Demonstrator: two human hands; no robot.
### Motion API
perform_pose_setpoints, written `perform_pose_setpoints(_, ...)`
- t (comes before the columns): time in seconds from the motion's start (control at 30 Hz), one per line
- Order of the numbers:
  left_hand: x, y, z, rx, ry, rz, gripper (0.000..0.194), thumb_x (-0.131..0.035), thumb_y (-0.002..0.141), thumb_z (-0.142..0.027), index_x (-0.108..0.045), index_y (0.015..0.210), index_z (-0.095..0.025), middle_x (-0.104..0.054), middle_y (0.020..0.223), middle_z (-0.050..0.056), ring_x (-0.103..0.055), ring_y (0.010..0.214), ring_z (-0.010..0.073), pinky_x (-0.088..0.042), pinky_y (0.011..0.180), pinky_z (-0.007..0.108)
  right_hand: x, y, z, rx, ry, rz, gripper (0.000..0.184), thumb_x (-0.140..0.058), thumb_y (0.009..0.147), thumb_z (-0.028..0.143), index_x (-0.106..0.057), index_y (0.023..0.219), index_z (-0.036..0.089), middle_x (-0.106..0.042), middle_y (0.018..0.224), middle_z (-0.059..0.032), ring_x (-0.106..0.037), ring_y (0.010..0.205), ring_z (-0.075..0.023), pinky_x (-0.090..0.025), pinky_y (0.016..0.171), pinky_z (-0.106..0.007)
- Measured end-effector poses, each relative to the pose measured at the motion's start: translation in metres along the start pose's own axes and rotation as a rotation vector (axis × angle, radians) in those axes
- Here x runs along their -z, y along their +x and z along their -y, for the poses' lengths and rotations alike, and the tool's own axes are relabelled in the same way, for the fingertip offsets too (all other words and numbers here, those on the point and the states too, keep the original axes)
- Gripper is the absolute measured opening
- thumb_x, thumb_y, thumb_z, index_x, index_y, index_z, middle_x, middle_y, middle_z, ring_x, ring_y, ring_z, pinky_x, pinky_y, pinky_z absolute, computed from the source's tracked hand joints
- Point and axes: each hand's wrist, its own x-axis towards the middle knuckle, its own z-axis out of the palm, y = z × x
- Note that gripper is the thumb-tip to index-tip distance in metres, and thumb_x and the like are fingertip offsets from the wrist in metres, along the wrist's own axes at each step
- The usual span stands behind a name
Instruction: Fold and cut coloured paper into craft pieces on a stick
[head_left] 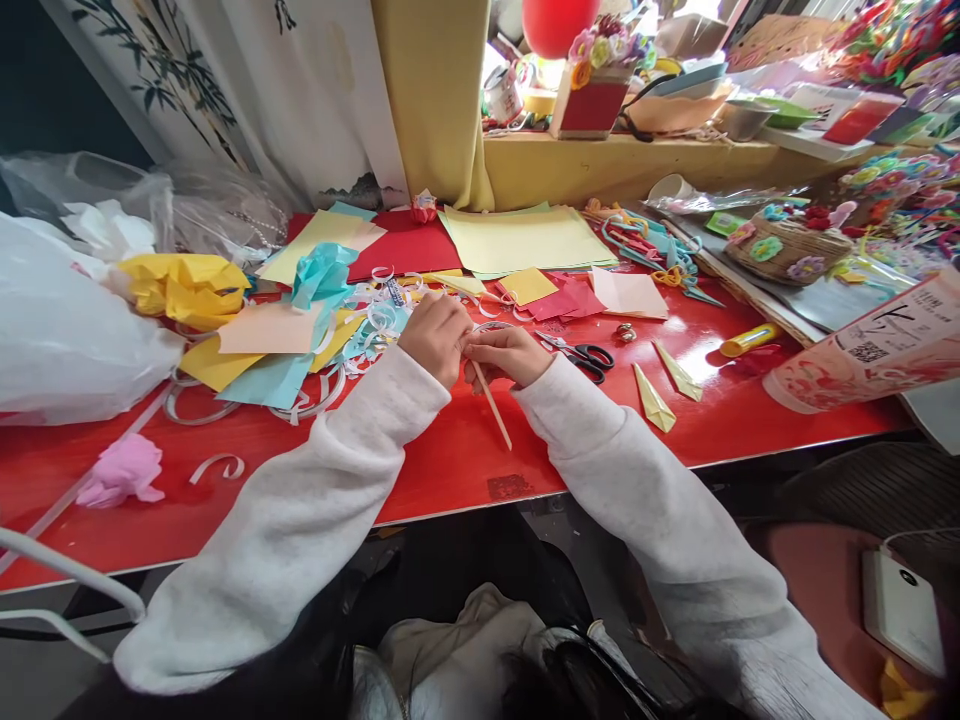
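Note:
Both hands meet above the middle of the red table. My right hand (510,354) is closed in a pinch round the upper part of a thin wooden stick (493,408), whose lower end slants down toward the table's front edge. My left hand (436,338) has its fingers pressed together at the stick's top end; what they pinch is hidden. Just right of my right hand lie black-handled scissors (589,357). Two folded pale-yellow paper cones (654,398) rest farther right. White paper strips and scraps (375,318) are heaped beside my left hand.
Coloured paper sheets (529,238) lie at the back. Crumpled yellow paper (184,288) and a white plastic bag (75,330) are at left. A large printed cup (870,345) lies tilted at right, near a yellow tube (750,340) and a flower-trimmed basket (784,245).

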Motion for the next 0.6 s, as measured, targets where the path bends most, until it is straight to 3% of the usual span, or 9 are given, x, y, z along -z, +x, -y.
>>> perform_pose_setpoints(0.1,0.003,0.0,0.002,-0.027,-0.004,0.02,0.019,-0.046,0.074,-0.026,-0.058,0.064,-0.015,-0.055,0.071,0.005,-0.048,0.074,0.0156,-0.038,0.071,0.029,0.004,0.001,0.0,-0.021,0.0,0.033,0.023,-0.057,0.068,0.033,-0.054,0.068,0.01,-0.056,0.05,0.0006,-0.051,0.039,-0.0065,-0.044,0.041,-0.02)
perform_pose_setpoints(0.23,0.014,0.006,0.002,0.255,-0.308,0.055,0.021,-0.052,0.071,-0.033,-0.062,0.062,-0.017,-0.056,0.07,0.002,-0.051,0.069,0.0123,-0.041,0.067,0.025,-0.001,-0.006,0.013,0.048,-0.069,0.066,0.026,-0.054,0.07,0.035,-0.055,0.074,0.009,-0.053,0.051,0.0017,-0.051,0.042,-0.007,-0.044,0.044,-0.021)
perform_pose_setpoints(0.3,0.021,0.009,-0.001,0.311,-0.535,0.181,0.023,-0.053,0.07,-0.035,-0.063,0.062,-0.016,-0.057,0.071,0.003,-0.053,0.07,0.013,-0.042,0.068,0.026,-0.008,-0.024,0.023,0.1,-0.128,0.032,0.026,-0.053,0.071,0.035,-0.055,0.074,0.009,-0.052,0.053,0.0019,-0.05,0.042,-0.0063,-0.043,0.045,-0.021)
perform_pose_setpoints(0.4,0.026,0.012,-0.002,0.28,-0.731,0.345,0.027,-0.048,0.074,-0.037,-0.064,0.074,-0.015,-0.058,0.079,0.004,-0.054,0.072,0.0139,-0.044,0.065,0.027,-0.011,-0.077,0.034,0.159,-0.256,-0.054,0.024,-0.05,0.074,0.033,-0.056,0.078,0.01,-0.051,0.055,0.0012,-0.049,0.046,-0.0058,-0.041,0.047,-0.021)
perform_pose_setpoints(0.47,0.022,0.012,0.002,0.263,-0.606,0.31,0.028,-0.044,0.076,-0.036,-0.064,0.081,-0.017,-0.056,0.084,0.005,-0.053,0.078,0.0143,-0.043,0.07,0.028,-0.002,-0.125,0.03,0.154,-0.267,-0.179,0.022,-0.048,0.076,0.031,-0.057,0.085,0.014,-0.052,0.057,0.0009,-0.049,0.049,-0.0059,-0.041,0.05,-0.021)
perform_pose_setpoints(0.53,0.01,0.01,0.006,0.213,-0.365,0.237,0.024,-0.046,0.075,-0.033,-0.065,0.078,-0.017,-0.054,0.085,0.004,-0.049,0.09,0.0158,-0.038,0.083,0.029,0.016,-0.173,0.016,0.108,-0.236,-0.445,0.024,-0.05,0.075,0.028,-0.056,0.096,0.019,-0.051,0.058,0.0015,-0.047,0.05,-0.0058,-0.04,0.049,-0.02)
perform_pose_setpoints(0.6,-0.01,0.01,0.002,0.183,-0.223,0.315,0.02,-0.048,0.074,-0.029,-0.064,0.077,-0.017,-0.053,0.085,0.004,-0.049,0.087,0.0148,-0.039,0.083,0.029,0.038,-0.213,-0.003,0.033,-0.143,-0.695,0.035,-0.054,0.072,0.028,-0.049,0.106,0.025,-0.054,0.059,0.0014,-0.047,0.049,-0.0068,-0.038,0.045,-0.019)
